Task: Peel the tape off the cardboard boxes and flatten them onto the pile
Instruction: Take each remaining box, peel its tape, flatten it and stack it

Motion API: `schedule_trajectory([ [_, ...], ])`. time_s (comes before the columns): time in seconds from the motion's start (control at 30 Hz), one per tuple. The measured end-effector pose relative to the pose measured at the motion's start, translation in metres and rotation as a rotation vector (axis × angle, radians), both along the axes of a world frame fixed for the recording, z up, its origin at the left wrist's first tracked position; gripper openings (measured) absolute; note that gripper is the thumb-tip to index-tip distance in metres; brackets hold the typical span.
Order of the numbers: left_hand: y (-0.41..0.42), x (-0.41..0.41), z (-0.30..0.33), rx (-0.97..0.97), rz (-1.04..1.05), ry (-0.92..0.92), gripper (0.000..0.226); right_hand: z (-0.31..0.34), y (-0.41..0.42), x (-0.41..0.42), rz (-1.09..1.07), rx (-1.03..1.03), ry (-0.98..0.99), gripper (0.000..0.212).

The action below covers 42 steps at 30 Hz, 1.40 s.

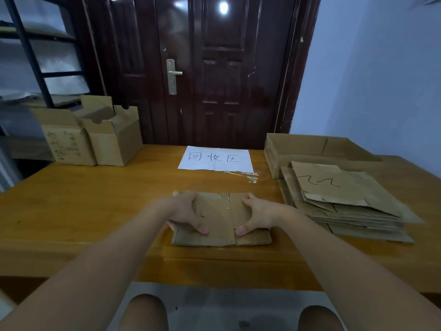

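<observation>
At frame centre, the left hand (185,212) and right hand (259,215) gripped a flattened brown cardboard box (220,222), fingers curled over its edges, seemingly pressing it flat on the wooden surface (95,199).

**The count on the table**

Two hands are in play, the left hand (185,212) and the right hand (259,215), both on one flattened box (220,223). At the far left stand two upright boxes: the printed box (65,145) and the open-flapped box (114,142). One paper sign (216,158) lies centre-back, with one scrap of peeled tape (247,176) just beside it. One flat pile (343,204) sits at right; its layers cannot be counted. One shallow open box (307,149) stands behind it.
</observation>
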<state>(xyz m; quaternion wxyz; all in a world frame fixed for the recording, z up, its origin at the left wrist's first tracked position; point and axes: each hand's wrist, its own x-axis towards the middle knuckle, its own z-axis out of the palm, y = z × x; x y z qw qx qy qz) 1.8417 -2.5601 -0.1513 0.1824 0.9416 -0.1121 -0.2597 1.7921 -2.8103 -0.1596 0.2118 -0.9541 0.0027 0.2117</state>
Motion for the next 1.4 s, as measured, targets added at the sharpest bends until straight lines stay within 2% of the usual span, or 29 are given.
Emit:
schedule_trajectory([
  [0.2,0.01,-0.007,-0.014,-0.101,0.016,-0.054,0.125,-0.002,0.003,0.004,0.012,-0.004,0.025,0.126],
  [0.33,0.006,-0.008,-0.014,-0.06,0.008,-0.052,0.129,0.0,0.004,0.001,0.028,-0.019,0.064,0.12],
  [0.43,0.002,-0.006,-0.014,-0.038,0.02,-0.038,0.133,0.002,0.008,0.001,0.04,-0.065,0.082,0.123],
  [0.73,-0.011,-0.011,0.003,0.092,-0.006,-0.068,0.128,0.005,0.012,0.001,0.041,-0.083,0.065,0.123],
  [0.9,-0.009,-0.017,0.005,0.081,-0.014,-0.077,0.125,0.003,0.012,-0.001,0.027,-0.071,0.049,0.122],
  [1.07,-0.001,-0.014,-0.007,0.001,0.0,-0.113,0.129,-0.003,0.01,-0.004,-0.049,-0.018,-0.035,0.099],
  [1.13,0.004,-0.012,-0.012,-0.01,-0.001,-0.129,0.13,-0.003,0.012,-0.006,-0.061,-0.035,-0.065,0.098],
  [1.2,0.008,-0.01,-0.014,-0.091,0.034,-0.142,0.12,0.003,0.01,-0.008,-0.065,-0.03,-0.103,0.1],
  [1.27,0.011,-0.011,-0.011,-0.269,0.107,-0.174,0.093,0.012,0.008,-0.009,-0.098,0.023,-0.196,0.103],
  [1.33,0.015,-0.012,-0.004,-0.441,0.196,-0.232,0.072,0.022,0.007,-0.009,-0.218,0.162,-0.346,0.102],
  [1.4,0.02,-0.013,0.004,-0.634,0.268,-0.299,0.073,0.03,0.008,-0.009,-0.375,0.363,-0.473,0.098],
])
